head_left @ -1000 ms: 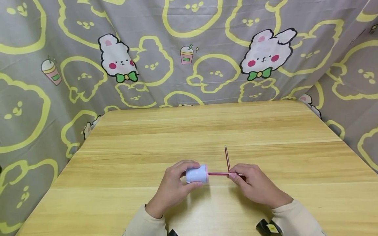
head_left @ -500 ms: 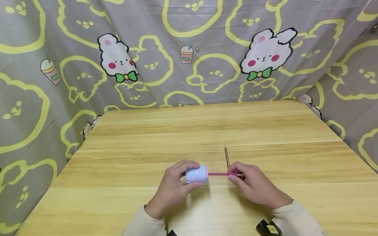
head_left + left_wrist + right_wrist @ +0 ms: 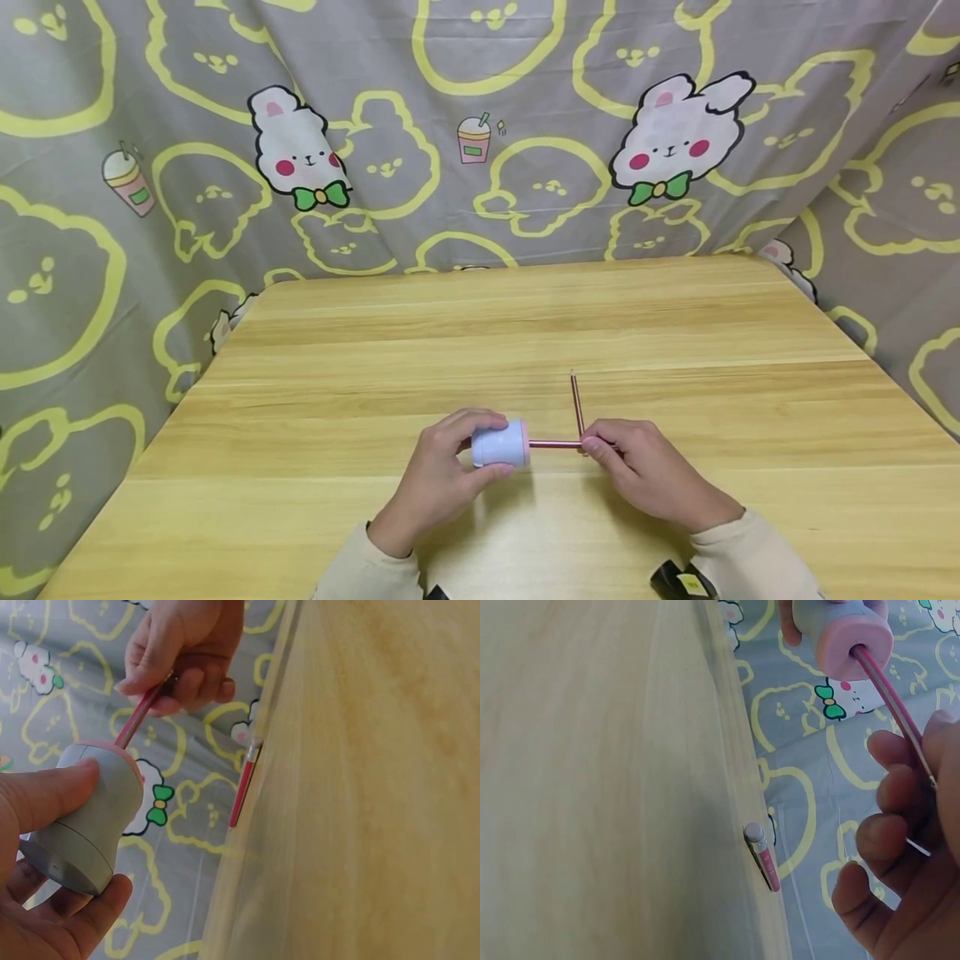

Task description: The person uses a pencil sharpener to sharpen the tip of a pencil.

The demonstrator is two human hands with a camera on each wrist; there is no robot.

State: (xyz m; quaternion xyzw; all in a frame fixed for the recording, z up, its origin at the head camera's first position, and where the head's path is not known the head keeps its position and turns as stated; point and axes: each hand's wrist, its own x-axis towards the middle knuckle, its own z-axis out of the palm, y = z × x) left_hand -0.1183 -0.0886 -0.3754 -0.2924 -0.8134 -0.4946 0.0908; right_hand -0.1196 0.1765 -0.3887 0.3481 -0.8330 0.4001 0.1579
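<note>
Gripping sharpener (image 3: pixel 498 444) at lower centre with left hand (image 3: pixel 442 458), pinching inserted pencil (image 3: pixel 553 444) with right hand (image 3: pixel 648 471), probably mid-sharpening, not yet pulled out.

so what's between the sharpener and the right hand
A red pencil, running from the sharpener to the right hand; head and right wrist views show it.

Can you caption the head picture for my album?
Left hand holds a sharpener, right hand pinches the pencil in it, another pencil lies on the table.
</note>
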